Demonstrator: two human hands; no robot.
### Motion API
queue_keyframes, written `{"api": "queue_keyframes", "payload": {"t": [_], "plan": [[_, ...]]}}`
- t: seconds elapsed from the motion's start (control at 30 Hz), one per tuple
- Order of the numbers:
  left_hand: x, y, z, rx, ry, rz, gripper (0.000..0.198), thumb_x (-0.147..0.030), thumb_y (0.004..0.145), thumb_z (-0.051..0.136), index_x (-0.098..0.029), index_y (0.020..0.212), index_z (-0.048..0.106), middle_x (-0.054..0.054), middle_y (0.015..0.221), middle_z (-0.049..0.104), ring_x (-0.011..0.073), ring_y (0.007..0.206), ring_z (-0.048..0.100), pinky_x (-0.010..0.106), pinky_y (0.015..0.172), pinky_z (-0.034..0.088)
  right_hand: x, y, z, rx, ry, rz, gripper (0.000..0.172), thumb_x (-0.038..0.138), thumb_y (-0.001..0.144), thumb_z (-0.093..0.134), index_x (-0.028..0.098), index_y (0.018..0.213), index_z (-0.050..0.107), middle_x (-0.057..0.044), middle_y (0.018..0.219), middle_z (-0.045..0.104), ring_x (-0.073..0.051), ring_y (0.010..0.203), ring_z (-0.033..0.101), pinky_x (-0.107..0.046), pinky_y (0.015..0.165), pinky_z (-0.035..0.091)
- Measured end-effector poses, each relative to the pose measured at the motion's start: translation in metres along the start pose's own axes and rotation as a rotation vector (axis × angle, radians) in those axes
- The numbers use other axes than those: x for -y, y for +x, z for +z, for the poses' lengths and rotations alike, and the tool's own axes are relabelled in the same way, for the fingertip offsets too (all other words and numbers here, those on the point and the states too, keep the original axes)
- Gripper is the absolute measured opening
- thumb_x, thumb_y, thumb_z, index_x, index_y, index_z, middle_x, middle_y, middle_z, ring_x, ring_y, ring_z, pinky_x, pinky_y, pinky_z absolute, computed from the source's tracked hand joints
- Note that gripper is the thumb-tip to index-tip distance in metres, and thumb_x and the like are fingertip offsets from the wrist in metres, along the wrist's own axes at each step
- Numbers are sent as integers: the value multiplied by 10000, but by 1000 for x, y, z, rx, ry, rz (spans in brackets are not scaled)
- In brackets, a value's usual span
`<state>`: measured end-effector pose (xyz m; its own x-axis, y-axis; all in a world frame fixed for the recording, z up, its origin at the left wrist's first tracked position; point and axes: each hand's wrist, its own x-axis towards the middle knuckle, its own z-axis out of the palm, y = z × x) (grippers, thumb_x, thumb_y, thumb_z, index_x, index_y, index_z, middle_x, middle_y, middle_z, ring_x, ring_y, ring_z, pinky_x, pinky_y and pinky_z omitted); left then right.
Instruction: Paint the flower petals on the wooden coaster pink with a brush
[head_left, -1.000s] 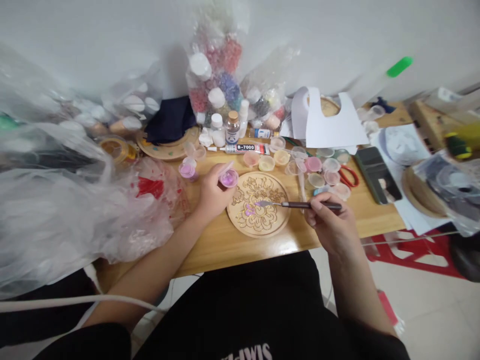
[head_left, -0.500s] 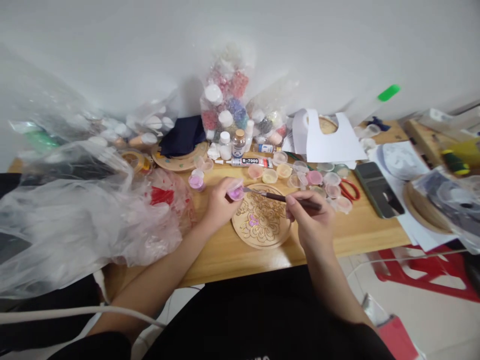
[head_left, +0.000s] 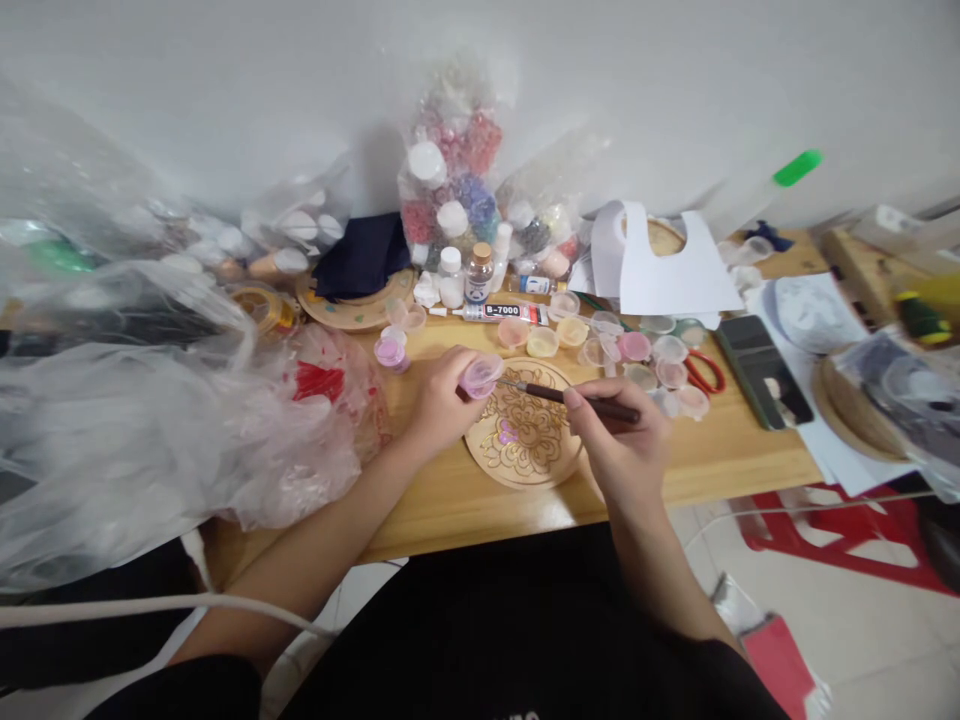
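Grasping a small purple cup (head_left: 480,380), the left hand (head_left: 445,402) held it near the right hand (head_left: 626,440), which pinched a dark-handled spatula (head_left: 544,392) — its metal tip at the cup's edge. Between the hands, below cup and tool, lay a carved wooden disc (head_left: 525,475) with a purple patch (head_left: 508,432). Red-handled scissors (head_left: 709,374) lay beyond the right hand; a glue tube (head_left: 501,312) lay beyond both.

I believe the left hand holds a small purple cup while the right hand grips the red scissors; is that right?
Not quite: the head view shows the right hand gripping a dark-handled tool; the left hand does hold a small purple cup.
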<state>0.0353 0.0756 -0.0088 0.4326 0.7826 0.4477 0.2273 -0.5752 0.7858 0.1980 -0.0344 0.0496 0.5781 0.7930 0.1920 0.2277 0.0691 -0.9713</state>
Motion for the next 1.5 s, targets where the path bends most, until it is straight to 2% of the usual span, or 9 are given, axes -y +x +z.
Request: {"api": "queue_keyframes", "payload": {"t": [0.1, 0.27, 0.43, 0.67, 0.9, 1.07, 1.23, 1.5], "plan": [[0, 0, 0, -3, 24, 29, 175, -31, 756, 636, -188, 825, 602, -16, 799, 647, 142, 742, 612, 240, 692, 505, 3, 0, -1, 5, 13, -5, 99, 263, 792, 807, 215, 759, 727, 30, 618, 681, -87, 486, 584, -209, 483, 500], [-1, -1, 1, -19, 58, 83, 217, -7, 752, 625, -183, 878, 618, -10, 830, 666, 135, 761, 625, 226, 695, 512, 4, 1, 1, 99, -23, 2, 97, 237, 795, 787, 213, 734, 715, 42, 578, 650, -80, 458, 561, -192, 439, 456], [-3, -1, 1, -26, 55, 112, 204, -19, 764, 611, -184, 883, 622, -9, 824, 664, 139, 759, 630, 232, 693, 512, 3, 2, 1, 84, -56, 11, 100, 255, 787, 782, 207, 730, 715, 31, 601, 670, -85, 479, 577, -196, 450, 469], [-4, -1, 1, 3, 59, 75, 242, 11, 734, 610, -186, 875, 612, -5, 838, 683, 142, 777, 645, 227, 705, 522, -1, 3, -2, 119, -15, 80, 156, 327, 778, 811, 208, 724, 726, 42, 527, 605, -85, 456, 531, -202, 438, 434], [-2, -2, 1, -28, 40, 63, 243, 5, 740, 616, -179, 898, 623, 0, 839, 678, 139, 775, 649, 221, 704, 521, -21, 8, 2, 118, 231, 258, 276, 431, 712, 889, 213, 706, 719, 35, 528, 637, -85, 429, 527, -203, 411, 414], [-2, -2, 1, -1, 7, 14, 189, -36, 763, 623, -176, 891, 620, 7, 845, 681, 144, 784, 657, 232, 717, 529, -18, 8, 1, 104, 345, 356, 323, 446, 656, 929, 211, 668, 708, 37, 511, 624, -80, 426, 520, -198, 406, 396], [-2, -3, 0, 37, 21, -96, 161, -64, 750, 630, -185, 850, 597, 3, 832, 670, 156, 800, 659, 258, 743, 540, -16, 8, -5, 49, 377, 349, 324, 446, 636, 941, 214, 672, 716, 37, 498, 628, -83, 427, 528, -195, 406, 393], [-1, -5, 1, 50, 59, -141, 251, -35, 711, 646, -186, 908, 606, 2, 894, 703, 158, 835, 675, 251, 756, 551, -14, 7, -10, 35, 334, 295, 324, 452, 640, 933, 222, 675, 708, 47, 495, 625, -88, 420, 529, -205, 407, 417]]}}
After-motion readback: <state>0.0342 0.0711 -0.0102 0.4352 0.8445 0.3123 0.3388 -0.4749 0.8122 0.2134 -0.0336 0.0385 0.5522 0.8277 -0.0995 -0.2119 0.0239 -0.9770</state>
